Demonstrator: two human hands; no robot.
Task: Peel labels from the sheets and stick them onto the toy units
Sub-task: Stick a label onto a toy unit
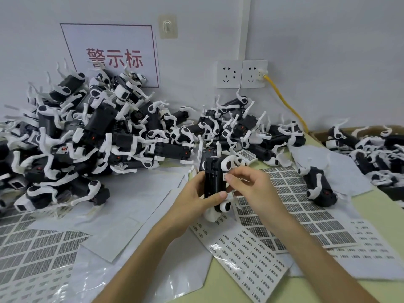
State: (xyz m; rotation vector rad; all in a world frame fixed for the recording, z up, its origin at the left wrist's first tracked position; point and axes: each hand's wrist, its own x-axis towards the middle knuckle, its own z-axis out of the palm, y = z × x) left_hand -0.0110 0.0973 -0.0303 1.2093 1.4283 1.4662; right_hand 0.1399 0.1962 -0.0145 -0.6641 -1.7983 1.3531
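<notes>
A black toy unit with white legs [213, 180] stands upright above the table's middle. My left hand [196, 200] grips its lower body, thumb across the front. My right hand [247, 184] pinches a small white label [225, 176] against the unit's right side with fingertip and thumb. Label sheets lie beneath: a sheet of grey rectangular labels [301, 206] to the right and a glossy sheet of small printed labels [244, 254] in front.
A big heap of toy units [87, 136] fills the left back. A smaller heap [247, 132] sits behind my hands. One unit [317, 186] lies at right, near a cardboard box of units [376, 154]. More sheets [32, 254] cover the left front. A yellow cable [284, 101] runs from the wall socket.
</notes>
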